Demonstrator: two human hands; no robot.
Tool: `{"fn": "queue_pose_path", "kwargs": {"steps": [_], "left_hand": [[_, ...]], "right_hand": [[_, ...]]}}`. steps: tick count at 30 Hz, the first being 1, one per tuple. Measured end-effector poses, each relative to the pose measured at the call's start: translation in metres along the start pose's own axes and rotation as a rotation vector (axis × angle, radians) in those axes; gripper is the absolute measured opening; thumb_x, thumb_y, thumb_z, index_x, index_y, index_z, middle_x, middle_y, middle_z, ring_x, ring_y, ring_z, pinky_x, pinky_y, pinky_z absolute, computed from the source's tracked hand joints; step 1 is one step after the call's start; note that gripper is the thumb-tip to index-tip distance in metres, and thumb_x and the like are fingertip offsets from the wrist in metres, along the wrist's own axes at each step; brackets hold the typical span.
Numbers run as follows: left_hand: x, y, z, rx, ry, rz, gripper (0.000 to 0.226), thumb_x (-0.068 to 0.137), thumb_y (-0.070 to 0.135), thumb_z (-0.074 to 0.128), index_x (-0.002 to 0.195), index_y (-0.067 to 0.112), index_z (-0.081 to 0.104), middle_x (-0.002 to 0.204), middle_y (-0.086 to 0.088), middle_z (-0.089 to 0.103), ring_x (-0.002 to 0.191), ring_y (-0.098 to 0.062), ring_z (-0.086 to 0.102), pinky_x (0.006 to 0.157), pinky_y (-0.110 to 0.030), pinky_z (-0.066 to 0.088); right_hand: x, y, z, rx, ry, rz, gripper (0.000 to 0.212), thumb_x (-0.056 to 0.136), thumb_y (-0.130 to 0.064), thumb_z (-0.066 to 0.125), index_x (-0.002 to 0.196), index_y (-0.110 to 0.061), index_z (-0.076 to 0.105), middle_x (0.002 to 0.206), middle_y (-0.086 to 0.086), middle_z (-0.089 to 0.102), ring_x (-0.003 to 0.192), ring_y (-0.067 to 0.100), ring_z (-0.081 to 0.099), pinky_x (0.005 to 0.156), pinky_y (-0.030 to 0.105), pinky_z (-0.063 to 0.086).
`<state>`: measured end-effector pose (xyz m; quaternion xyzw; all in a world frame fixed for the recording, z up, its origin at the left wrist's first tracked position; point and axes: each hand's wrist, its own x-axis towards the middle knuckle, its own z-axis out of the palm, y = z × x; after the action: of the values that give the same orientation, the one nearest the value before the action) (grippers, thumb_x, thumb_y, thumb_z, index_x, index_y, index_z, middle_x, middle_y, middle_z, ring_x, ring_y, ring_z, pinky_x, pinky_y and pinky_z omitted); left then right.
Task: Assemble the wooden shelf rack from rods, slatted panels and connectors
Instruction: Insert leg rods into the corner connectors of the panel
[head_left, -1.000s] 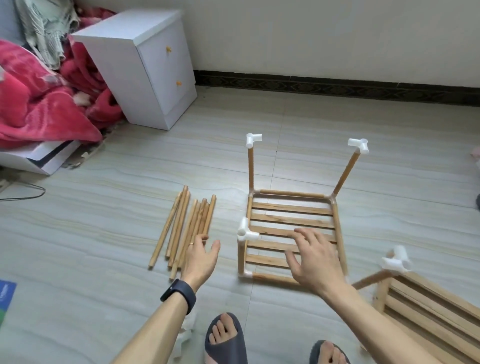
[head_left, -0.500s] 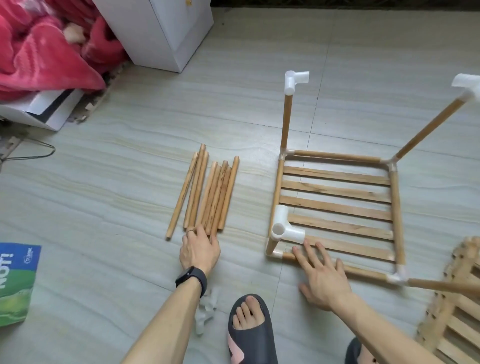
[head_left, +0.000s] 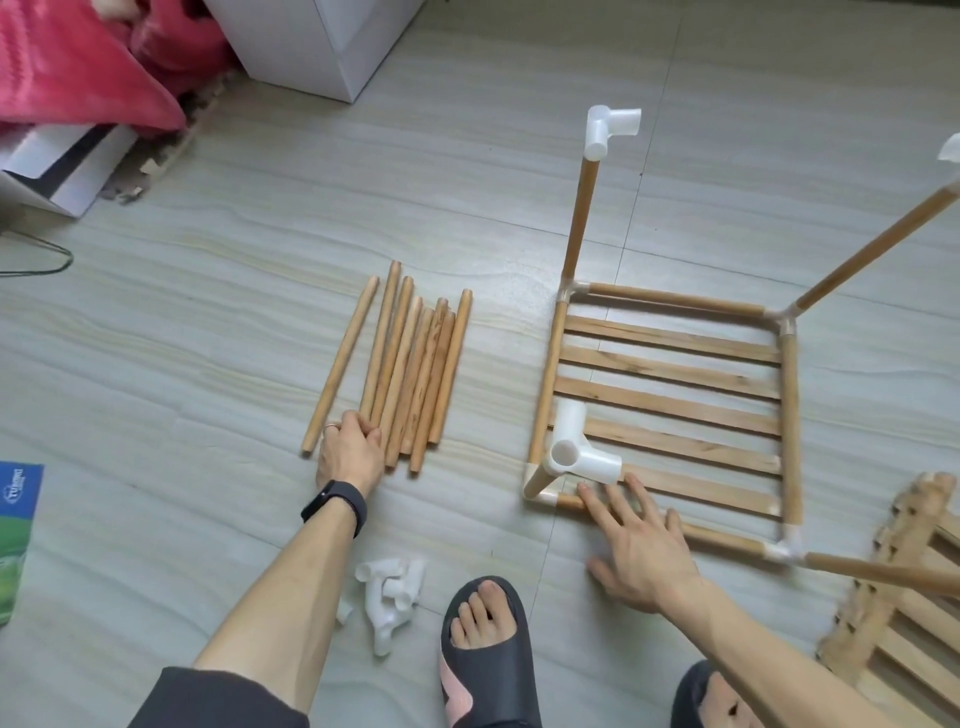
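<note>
The part-built rack lies on the floor: a slatted panel framed by rods and white connectors. Two uprights rise at its far corners, the left one capped by a white connector. A three-way connector tops the short near-left post. My right hand rests flat, fingers spread, on the frame's near rod. Several loose wooden rods lie in a row to the left. My left hand curls its fingers over the near end of one of them. Loose white connectors lie by my left forearm.
A second slatted panel lies at lower right, under a rod sticking out from the frame's near-right corner. My feet in dark slippers are at the bottom. White cabinet, red blanket, white box, green leaflet.
The view has tilted down and closer. My left hand reached the rod ends and its fingers curled. My right hand slid from the slats to the frame's near rod.
</note>
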<state>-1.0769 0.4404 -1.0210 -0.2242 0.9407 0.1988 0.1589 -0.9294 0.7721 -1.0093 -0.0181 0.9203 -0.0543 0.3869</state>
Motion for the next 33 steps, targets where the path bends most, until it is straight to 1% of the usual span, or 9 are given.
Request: {"fn": "queue_pose_path", "kwargs": {"steps": [3,8,11,13,15,19,26,29,33], "left_hand": [[-0.003,0.005,-0.001,-0.017,0.009,-0.015,0.014,0.101,0.025,0.053,0.108,0.017,0.045,0.111,-0.013,0.061,0.101,-0.036,0.059,0.078,-0.042,0.046],[-0.008,0.019,-0.026,-0.445,-0.139,-0.120,0.037,0.100,0.024,0.058,0.136,0.012,0.058,0.131,-0.009,0.064,0.123,-0.030,0.058,0.106,-0.040,0.046],[-0.024,0.038,-0.063,-0.546,-0.213,0.045,0.034,0.100,0.026,0.061,0.131,0.014,0.063,0.121,-0.005,0.070,0.117,-0.023,0.064,0.105,-0.046,0.050],[-0.044,0.058,-0.092,-0.526,-0.217,0.244,0.031,0.100,0.027,0.061,0.129,0.018,0.066,0.112,0.000,0.073,0.111,-0.017,0.067,0.101,-0.042,0.052],[-0.069,0.081,-0.116,-0.492,-0.203,0.428,0.031,0.099,0.026,0.062,0.129,0.023,0.067,0.107,0.004,0.074,0.107,-0.013,0.067,0.099,-0.037,0.053],[-0.132,0.127,-0.148,-0.457,-0.180,0.682,0.030,0.101,0.025,0.059,0.130,0.027,0.064,0.106,0.010,0.071,0.103,-0.006,0.065,0.090,-0.023,0.051],[-0.194,0.166,-0.148,-0.257,-0.142,1.058,0.026,0.102,0.025,0.056,0.123,0.031,0.069,0.107,0.014,0.064,0.097,-0.001,0.057,0.084,-0.025,0.048],[-0.207,0.177,-0.138,-0.308,-0.184,0.989,0.027,0.099,0.030,0.060,0.125,0.035,0.064,0.117,0.017,0.059,0.107,0.000,0.056,0.087,-0.021,0.047],[-0.209,0.188,-0.113,-0.487,-0.271,0.633,0.042,0.100,0.042,0.056,0.138,0.025,0.050,0.129,0.008,0.050,0.120,-0.013,0.050,0.103,-0.038,0.046]], "right_hand": [[-0.001,-0.001,-0.001,0.012,-0.007,-0.008,0.092,0.096,-0.051,0.047,0.156,-0.038,-0.021,0.168,-0.005,-0.022,0.154,0.030,-0.022,0.120,0.062,0.013],[-0.003,0.003,-0.020,0.116,-0.063,-0.007,0.085,0.096,-0.055,0.048,0.162,-0.033,-0.002,0.169,-0.005,-0.017,0.156,0.026,-0.010,0.123,0.055,0.011],[-0.019,0.001,-0.049,0.602,0.097,0.063,0.078,0.094,-0.056,0.057,0.158,-0.020,0.031,0.163,0.004,0.033,0.149,0.024,0.032,0.122,0.038,0.027],[-0.044,-0.002,-0.077,1.002,0.270,0.122,0.078,0.086,-0.066,0.063,0.147,-0.020,0.049,0.134,0.001,0.064,0.121,0.019,0.062,0.105,0.038,0.048],[-0.073,-0.004,-0.107,1.395,0.379,0.089,0.083,0.076,-0.074,0.068,0.137,-0.020,0.055,0.112,0.002,0.072,0.092,0.018,0.072,0.081,0.038,0.058],[-0.134,-0.005,-0.156,1.882,0.439,-0.107,0.068,0.073,-0.066,0.070,0.125,-0.024,0.056,0.103,0.013,0.075,0.060,0.016,0.060,0.053,0.026,0.049],[-0.190,0.006,-0.165,2.038,0.583,-0.127,0.035,0.090,-0.052,0.067,0.106,-0.021,0.065,0.080,0.003,0.072,0.052,0.013,0.049,0.049,0.024,0.041],[-0.202,0.016,-0.150,2.109,0.659,-0.060,0.022,0.097,-0.039,0.065,0.098,-0.018,0.064,0.088,0.009,0.075,0.053,0.014,0.053,0.050,0.026,0.048],[-0.210,0.026,-0.130,2.158,0.718,-0.002,0.018,0.098,-0.036,0.063,0.096,-0.018,0.066,0.089,0.011,0.075,0.051,0.014,0.055,0.050,0.026,0.049]]}}
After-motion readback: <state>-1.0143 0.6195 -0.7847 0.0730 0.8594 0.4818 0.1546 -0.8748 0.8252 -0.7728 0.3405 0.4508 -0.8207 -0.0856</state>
